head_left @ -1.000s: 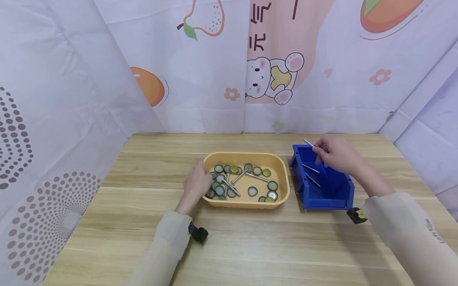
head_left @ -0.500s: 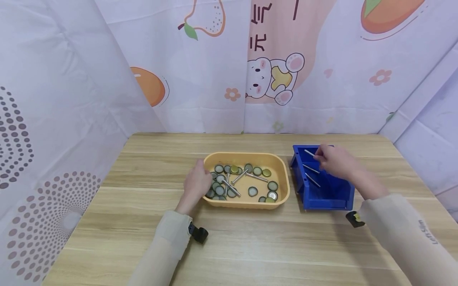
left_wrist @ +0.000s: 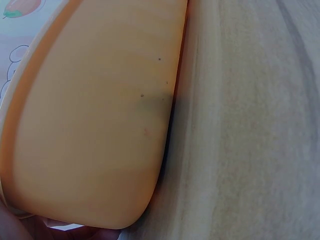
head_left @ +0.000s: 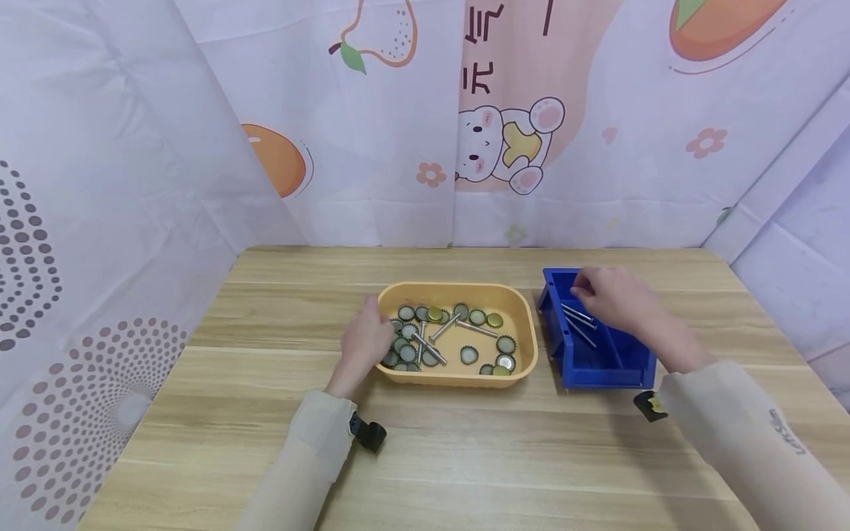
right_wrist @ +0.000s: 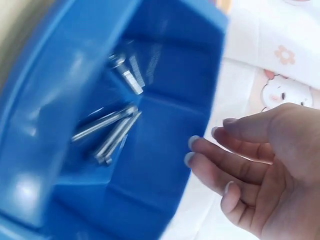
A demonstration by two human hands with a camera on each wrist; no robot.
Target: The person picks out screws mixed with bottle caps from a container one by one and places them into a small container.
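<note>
A yellow plastic tray (head_left: 458,380) holds several bottle caps (head_left: 468,355) and several metal bolts (head_left: 477,329). My left hand (head_left: 367,338) grips its left end at the rim; in the left wrist view the tray's outer wall (left_wrist: 95,125) fills much of the picture, with a bit of the fingers (left_wrist: 15,225) at the lower corner. Over the blue bin (head_left: 607,379) is my right hand (head_left: 620,299), its fingers loosely bent and nothing between them in the right wrist view. Below it, several bolts (right_wrist: 117,131) lie in the bin's left compartment.
A divider (head_left: 614,345) splits the blue bin lengthwise. Both containers stand on a wood-grain table (head_left: 465,457), with the bin to the right of the tray. A printed curtain (head_left: 372,147) hangs behind the table's back edge.
My right hand has lowered a bolt into the blue bin and let it go; it now lies with the other bolts there. The left hand and the tray have stayed still.
</note>
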